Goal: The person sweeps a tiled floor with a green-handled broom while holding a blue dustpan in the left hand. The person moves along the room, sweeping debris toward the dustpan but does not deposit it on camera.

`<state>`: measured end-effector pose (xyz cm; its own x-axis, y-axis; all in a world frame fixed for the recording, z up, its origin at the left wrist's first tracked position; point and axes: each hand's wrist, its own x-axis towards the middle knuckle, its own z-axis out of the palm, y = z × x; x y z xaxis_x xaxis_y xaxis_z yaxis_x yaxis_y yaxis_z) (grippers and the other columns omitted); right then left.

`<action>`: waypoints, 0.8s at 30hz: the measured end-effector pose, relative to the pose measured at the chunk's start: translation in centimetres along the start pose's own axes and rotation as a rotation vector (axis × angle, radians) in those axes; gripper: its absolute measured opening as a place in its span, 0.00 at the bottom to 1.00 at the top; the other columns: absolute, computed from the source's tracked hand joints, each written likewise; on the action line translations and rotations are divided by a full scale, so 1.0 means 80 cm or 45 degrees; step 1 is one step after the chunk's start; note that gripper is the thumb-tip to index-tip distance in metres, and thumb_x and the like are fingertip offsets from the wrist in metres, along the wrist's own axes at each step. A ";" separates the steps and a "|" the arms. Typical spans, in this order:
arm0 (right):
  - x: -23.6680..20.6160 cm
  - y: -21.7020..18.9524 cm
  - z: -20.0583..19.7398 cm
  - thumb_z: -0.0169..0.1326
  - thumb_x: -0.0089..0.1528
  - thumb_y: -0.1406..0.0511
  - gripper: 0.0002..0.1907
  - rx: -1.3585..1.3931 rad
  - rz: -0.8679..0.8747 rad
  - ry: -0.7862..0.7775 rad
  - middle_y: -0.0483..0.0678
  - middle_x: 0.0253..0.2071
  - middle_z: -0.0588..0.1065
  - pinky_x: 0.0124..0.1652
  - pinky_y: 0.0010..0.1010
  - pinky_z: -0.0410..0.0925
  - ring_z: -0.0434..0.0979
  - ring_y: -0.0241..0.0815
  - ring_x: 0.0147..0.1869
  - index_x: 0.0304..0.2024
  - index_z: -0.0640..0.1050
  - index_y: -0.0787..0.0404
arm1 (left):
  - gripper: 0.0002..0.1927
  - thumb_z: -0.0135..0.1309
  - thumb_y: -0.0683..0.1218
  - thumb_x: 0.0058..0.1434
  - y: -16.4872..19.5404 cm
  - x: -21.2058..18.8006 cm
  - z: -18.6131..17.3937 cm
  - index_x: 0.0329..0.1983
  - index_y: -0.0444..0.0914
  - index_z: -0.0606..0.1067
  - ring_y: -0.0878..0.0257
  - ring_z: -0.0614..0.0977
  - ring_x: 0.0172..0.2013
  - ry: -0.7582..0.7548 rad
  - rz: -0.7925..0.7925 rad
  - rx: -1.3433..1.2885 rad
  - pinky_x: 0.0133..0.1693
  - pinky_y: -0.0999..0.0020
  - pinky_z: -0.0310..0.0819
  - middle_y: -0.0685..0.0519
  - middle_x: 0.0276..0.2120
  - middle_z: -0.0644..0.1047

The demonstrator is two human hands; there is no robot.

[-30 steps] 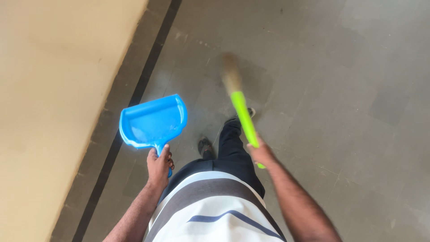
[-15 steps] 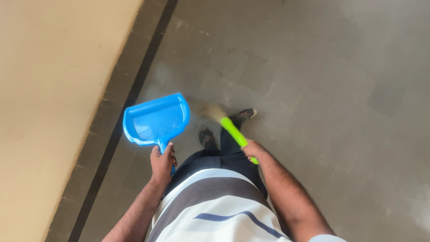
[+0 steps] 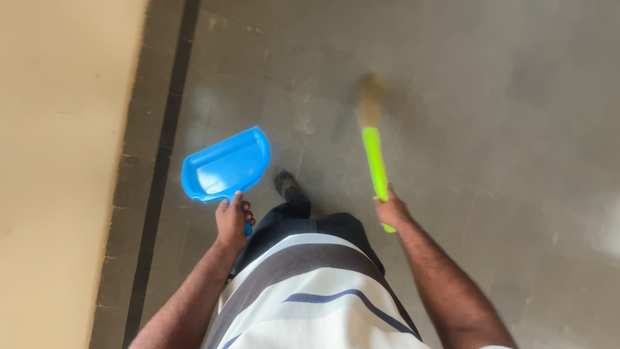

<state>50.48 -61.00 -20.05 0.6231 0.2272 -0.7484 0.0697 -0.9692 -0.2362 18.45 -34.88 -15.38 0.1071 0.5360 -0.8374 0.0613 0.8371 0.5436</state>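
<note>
Head view, one camera only. Left hand point(image 3: 231, 222) wrapped shut round the stub handle of a bright blue plastic dustpan point(image 3: 226, 166), thumb up on the handle root, fingers curled underneath. Pan held level above the floor, open mouth pointing up-frame and to the right, just left of a dark shoe point(image 3: 287, 184).

Right hand point(image 3: 391, 211) clenched round the lime-green plastic handle of a short broom point(image 3: 373, 152); green butt end poking out below the fist. Handle running up-frame from the fist, tan bristle head blurred over the grey stone-tile floor point(image 3: 491, 129), well clear of the pan.

Versus half a second ago: broom swung from a low slant across the feet, bristles close by the pan, to near-upright in frame with bristles out ahead and to the right. Right hand shifted right, away from the body. Pan and left hand about the same, grip unchanged. Only one shoe showing now, against two before.

Elsewhere: dark trousers and a white-and-grey striped shirt point(image 3: 316, 291) at bottom centre. Beige wall point(image 3: 58, 161) down the left, edged by a black floor border strip point(image 3: 161, 161).
</note>
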 end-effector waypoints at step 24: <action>-0.138 0.487 0.023 0.48 0.69 0.62 0.13 0.984 0.513 -0.022 0.45 0.26 0.67 0.22 0.33 0.64 0.65 0.38 0.23 0.57 0.68 0.49 | 0.10 0.53 0.47 0.67 -0.254 -0.151 0.011 0.39 0.38 0.66 0.66 0.71 0.20 -0.142 0.118 0.362 0.21 0.68 0.66 0.54 0.25 0.71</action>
<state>44.87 -101.06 -22.11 0.4745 -0.1116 -0.8731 -0.7053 -0.6416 -0.3013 16.78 -58.44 -16.28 0.2323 0.5804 -0.7805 0.3195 0.7124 0.6248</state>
